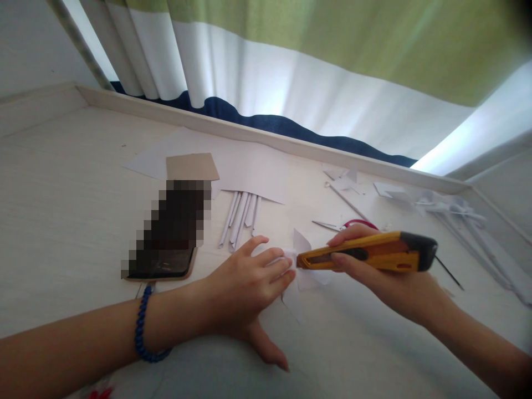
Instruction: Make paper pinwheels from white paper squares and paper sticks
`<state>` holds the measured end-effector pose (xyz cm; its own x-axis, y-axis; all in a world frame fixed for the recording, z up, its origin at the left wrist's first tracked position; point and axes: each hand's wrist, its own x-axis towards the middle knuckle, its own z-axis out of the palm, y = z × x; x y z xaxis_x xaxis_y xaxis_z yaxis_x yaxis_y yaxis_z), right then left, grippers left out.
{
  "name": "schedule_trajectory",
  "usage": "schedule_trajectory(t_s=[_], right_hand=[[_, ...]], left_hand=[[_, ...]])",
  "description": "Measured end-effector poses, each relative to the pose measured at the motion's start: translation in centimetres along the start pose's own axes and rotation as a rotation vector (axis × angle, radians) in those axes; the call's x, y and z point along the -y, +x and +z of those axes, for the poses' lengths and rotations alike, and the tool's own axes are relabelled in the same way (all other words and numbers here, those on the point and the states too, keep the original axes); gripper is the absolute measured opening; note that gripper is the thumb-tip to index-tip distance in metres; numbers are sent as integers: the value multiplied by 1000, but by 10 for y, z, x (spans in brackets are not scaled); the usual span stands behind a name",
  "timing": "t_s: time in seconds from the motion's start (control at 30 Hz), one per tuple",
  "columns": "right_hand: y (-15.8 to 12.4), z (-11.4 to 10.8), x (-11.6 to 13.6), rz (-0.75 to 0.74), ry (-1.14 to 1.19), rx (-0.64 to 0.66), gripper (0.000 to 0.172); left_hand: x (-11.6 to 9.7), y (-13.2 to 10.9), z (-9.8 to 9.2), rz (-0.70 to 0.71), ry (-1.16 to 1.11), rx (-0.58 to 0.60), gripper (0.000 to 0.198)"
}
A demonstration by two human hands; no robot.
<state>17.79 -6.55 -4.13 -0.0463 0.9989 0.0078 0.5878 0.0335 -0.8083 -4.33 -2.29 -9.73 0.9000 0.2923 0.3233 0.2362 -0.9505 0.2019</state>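
My right hand (369, 271) is closed around a yellow and black utility knife (374, 250), its front end pointing left at a small folded piece of white paper (310, 277). The knife's tip touches or nearly touches the paper; the blade itself I cannot make out. My left hand (261, 277) lies palm down, its fingers spread and pressing on the paper's left side, the thumb stretched toward the front. A blue braided bracelet (143, 324) circles my left wrist. Red-handled scissors (338, 225) lie just beyond the knife.
Several rolled paper tubes (239, 219) lie beyond my left hand, by a large white sheet (249, 163) and a brown cardboard piece (192, 166). Left stands a blurred-out phone (170, 266). Paper scraps (344, 178) and long paper strips (477, 238) lie right. A raised ledge (291, 145) runs behind.
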Motion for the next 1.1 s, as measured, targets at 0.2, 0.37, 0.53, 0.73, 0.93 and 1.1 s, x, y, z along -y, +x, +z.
schedule_trajectory(t_s=[0.2, 0.37, 0.53, 0.73, 0.93, 1.1], right_hand=[[-9, 10, -1, 59, -17, -135, 15], [-17, 0, 1, -147, -147, 92, 20], [-14, -12, 6, -259, -166, 360, 20], [-12, -5, -2, -140, -140, 81, 14], [-18, 8, -6, -138, -116, -35, 14], [-28, 8, -7, -165, -203, -41, 17]], left_hand=[[0, -1, -1, 4, 0, -13, 86], [-1, -1, 0, -2, 1, -9, 88], [0, 0, 0, 2, -10, -20, 86], [0, -1, 0, -8, -13, -9, 88], [0, 0, 1, -15, -2, 2, 88], [-2, -1, 0, -29, -1, -10, 88]])
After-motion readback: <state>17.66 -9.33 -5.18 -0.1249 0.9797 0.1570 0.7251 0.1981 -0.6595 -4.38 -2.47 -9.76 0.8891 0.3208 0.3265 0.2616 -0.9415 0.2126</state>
